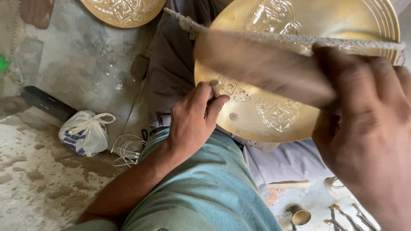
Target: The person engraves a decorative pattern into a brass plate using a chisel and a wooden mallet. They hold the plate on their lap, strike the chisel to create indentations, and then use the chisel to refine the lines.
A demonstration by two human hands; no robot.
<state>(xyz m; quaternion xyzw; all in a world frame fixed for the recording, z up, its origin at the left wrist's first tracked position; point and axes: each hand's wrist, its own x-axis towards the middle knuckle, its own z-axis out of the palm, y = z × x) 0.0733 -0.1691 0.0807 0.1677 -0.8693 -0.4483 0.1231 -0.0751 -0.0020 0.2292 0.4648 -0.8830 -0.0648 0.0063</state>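
A large round brass plate (pixel 325 64) with engraved patterns is propped across the lap, its lower rim over the teal-clad thigh (pixel 205 188). The left hand (pixel 192 122) is closed in a fist around a thin punch-like tool (pixel 215 87), whose top end sticks up above the thumb and forefinger at the plate's left edge; whether the tip touches the brass cannot be told, as it is hidden by the fingers. The right hand (pixel 368 128) is wrapped tight around the handle of a wooden mallet-like striker (pixel 261 64), which is motion-blurred and seen across the plate face, above the punch. A rough grey strip (pixel 299 39) is seen along the striker's upper edge. A second engraved brass plate (pixel 122 10) is seen at the top edge, on the concrete floor (pixel 81 60). A knotted white plastic bag (pixel 83 132) and a tangle of white cable (pixel 128 149) lie on the floor left of the thigh. A small brass cup (pixel 299 215), a pale wooden stick (pixel 289 185) and several thin metal tools (pixel 346 218) lie at lower right.
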